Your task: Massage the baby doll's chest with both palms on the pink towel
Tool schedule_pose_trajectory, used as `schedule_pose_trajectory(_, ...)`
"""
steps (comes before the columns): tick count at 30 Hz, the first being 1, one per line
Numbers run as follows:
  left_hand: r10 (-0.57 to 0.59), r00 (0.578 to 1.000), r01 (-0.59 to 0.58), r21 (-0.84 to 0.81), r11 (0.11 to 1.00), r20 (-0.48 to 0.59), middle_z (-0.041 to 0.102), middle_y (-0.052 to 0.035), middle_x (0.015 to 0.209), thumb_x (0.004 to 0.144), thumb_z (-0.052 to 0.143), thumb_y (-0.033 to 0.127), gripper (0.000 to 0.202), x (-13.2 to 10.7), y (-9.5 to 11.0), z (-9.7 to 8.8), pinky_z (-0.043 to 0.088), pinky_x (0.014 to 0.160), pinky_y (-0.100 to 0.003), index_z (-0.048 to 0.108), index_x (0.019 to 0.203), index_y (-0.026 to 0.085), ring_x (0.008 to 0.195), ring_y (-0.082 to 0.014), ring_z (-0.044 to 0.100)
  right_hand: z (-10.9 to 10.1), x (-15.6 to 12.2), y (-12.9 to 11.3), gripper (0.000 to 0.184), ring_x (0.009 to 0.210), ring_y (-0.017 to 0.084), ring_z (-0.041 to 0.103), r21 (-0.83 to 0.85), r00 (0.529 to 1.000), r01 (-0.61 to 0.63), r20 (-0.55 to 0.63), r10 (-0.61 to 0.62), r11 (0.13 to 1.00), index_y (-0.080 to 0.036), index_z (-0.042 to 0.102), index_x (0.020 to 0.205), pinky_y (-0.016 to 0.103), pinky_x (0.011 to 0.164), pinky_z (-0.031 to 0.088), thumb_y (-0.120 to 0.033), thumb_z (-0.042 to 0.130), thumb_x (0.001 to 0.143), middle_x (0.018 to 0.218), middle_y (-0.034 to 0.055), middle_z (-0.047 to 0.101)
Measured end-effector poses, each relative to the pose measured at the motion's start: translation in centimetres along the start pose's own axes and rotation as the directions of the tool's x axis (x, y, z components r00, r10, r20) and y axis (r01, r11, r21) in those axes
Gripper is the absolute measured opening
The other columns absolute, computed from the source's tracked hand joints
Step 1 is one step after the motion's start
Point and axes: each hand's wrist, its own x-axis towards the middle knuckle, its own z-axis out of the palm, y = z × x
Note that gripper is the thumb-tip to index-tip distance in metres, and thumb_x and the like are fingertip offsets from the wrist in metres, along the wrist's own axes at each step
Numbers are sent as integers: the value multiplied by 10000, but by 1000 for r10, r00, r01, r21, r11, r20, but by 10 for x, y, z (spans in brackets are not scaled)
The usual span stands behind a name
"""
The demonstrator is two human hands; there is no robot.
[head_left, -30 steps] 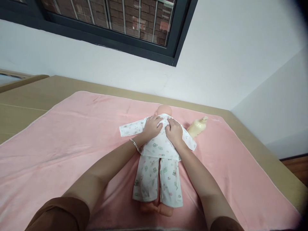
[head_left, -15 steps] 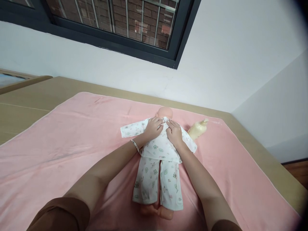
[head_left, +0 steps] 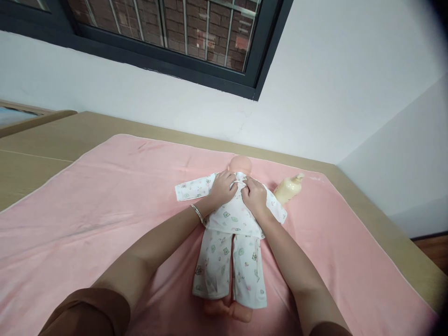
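Observation:
A baby doll [head_left: 240, 164] lies on its back on a pink blanket [head_left: 105, 196], head towards the wall. It wears a white printed top [head_left: 233, 217] and matching trousers [head_left: 229, 268]; its bare feet show at the near end. My left hand [head_left: 221, 187] and my right hand [head_left: 255, 196] rest side by side on the doll's upper chest. Both pinch the top's collar fabric just below the doll's chin. A silver bangle [head_left: 196, 213] sits on my left wrist.
A cream feeding bottle [head_left: 288, 188] lies on the blanket right of the doll's shoulder. The blanket covers a tan surface [head_left: 42, 140] that meets a white wall under a dark-framed window [head_left: 168, 37]. Wooden floor [head_left: 434, 247] shows at the far right.
My fingers have curled from lying flatter on the chest into a pinch at the collar. Both hands stay at the doll's neck; the view has shifted slightly.

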Motion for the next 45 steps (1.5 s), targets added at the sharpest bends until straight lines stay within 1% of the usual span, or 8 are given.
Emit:
schedule_pose_trajectory(3,-11,1000,11,-1,1000,6,633,-63,946,875,460,175,140,0,0,0,447,878,-383,595,864,213,950,-226,567,-2,2,-1,411,1219,267,607,17,999,-26,33,25,1000,-153,700,1148,403,1064,452,-134,434,835,1272,123,680)
schedule_pose_trajectory(7,-54,998,54,-19,998,31,660,-70,1094,875,474,190,245,1,0,0,439,956,-413,641,1053,210,1057,-244,579,1,6,3,503,1314,279,534,35,995,10,101,-13,999,-136,629,1299,459,1124,397,-136,412,845,1382,128,610)
schedule_pose_trajectory(10,-77,996,78,-15,997,53,658,-78,1182,877,478,205,318,1,0,1,427,1011,-433,640,1150,210,1117,-257,573,4,8,8,531,1349,279,499,44,990,26,136,-31,999,-138,591,1350,488,1142,372,-141,393,858,1432,127,569)
schedule_pose_trajectory(13,-73,996,74,-10,997,57,656,-87,1215,879,477,208,354,1,-2,2,420,1041,-435,631,1197,199,1148,-261,570,6,8,10,537,1361,278,485,46,989,21,145,-27,999,-134,579,1366,494,1149,361,-146,382,866,1442,129,558)
schedule_pose_trajectory(21,-80,995,82,-26,996,60,669,-74,1199,869,480,205,356,2,-3,3,433,1037,-435,632,1191,222,1142,-253,583,4,8,7,536,1344,271,502,71,992,4,125,-13,997,-162,595,1349,478,1136,383,-142,396,851,1419,104,583)
schedule_pose_trajectory(40,-97,994,99,-49,994,45,682,-67,1205,863,493,200,356,2,-2,2,440,1046,-434,646,1183,229,1159,-252,592,5,8,6,530,1338,274,509,81,994,-18,107,9,997,-165,612,1332,483,1131,389,-136,395,850,1410,112,589)
schedule_pose_trajectory(43,-98,994,100,-45,994,51,684,-68,1224,863,491,201,362,2,-3,3,438,1056,-431,647,1190,218,1163,-247,598,5,8,9,534,1353,272,494,71,992,-3,129,-6,997,-162,593,1353,488,1141,374,-144,396,857,1428,115,573)
schedule_pose_trajectory(45,-89,994,92,-46,995,57,679,-75,1252,869,487,202,372,2,-3,4,429,1073,-434,641,1208,202,1183,-244,597,5,8,11,536,1365,267,481,73,989,28,144,-39,997,-165,574,1370,491,1146,365,-151,392,867,1444,111,559)
